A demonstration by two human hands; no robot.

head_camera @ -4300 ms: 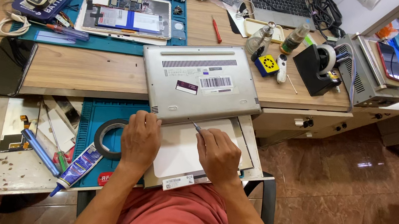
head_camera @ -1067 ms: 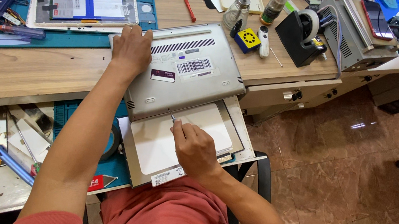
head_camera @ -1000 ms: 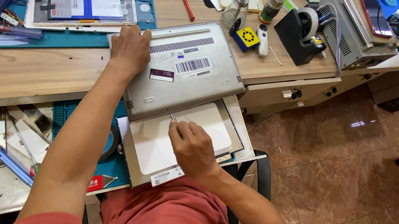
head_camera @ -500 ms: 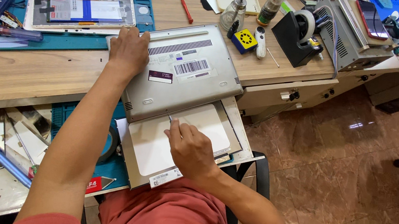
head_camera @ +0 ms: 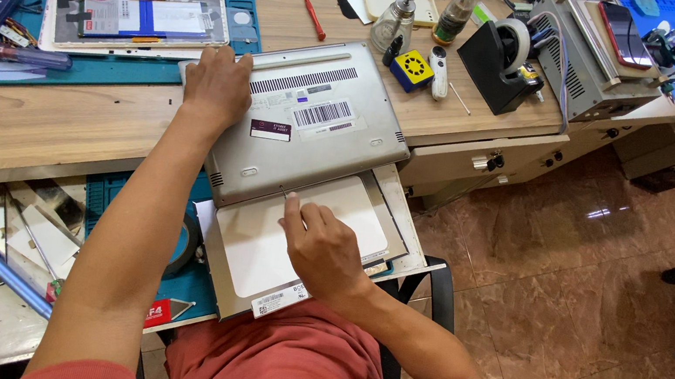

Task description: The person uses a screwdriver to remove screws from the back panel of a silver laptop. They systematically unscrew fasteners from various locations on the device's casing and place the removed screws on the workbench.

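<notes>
Laptop [head_camera: 312, 120], silver and turned bottom-up, lay at the middle of the wooden bench [head_camera: 56, 124], its near edge hanging over a second, pale slab [head_camera: 296, 236] that rested on the pull-out shelf at about six o'clock. Its bottom cover looked to be on and closed all round; no gap showed along the near edge, so I judged the opening barely begun, with the whole cover left to lift and every inside part not yet reached. Whether its screws were out I could not tell.

At ten o'clock from it, on a blue mat [head_camera: 108, 69], lay an opened tablet [head_camera: 139, 8] with its board and battery bare. At two o'clock stood a black tape dispenser [head_camera: 496, 62], and nearer, at one o'clock, a small yellow-and-black block [head_camera: 412, 70] and a glass bottle [head_camera: 394, 22]. A red screwdriver [head_camera: 313, 15] lay at twelve o'clock.

The left hand [head_camera: 215, 89] pressed flat on the far left corner of the case, fingers spread and gripping nothing, only holding it down. The right hand [head_camera: 321, 244] rested at the near edge, at six o'clock, fingers pinched together on a thin tool [head_camera: 284, 192] whose tip met the seam; what kind of tool it was I could not make out.
</notes>
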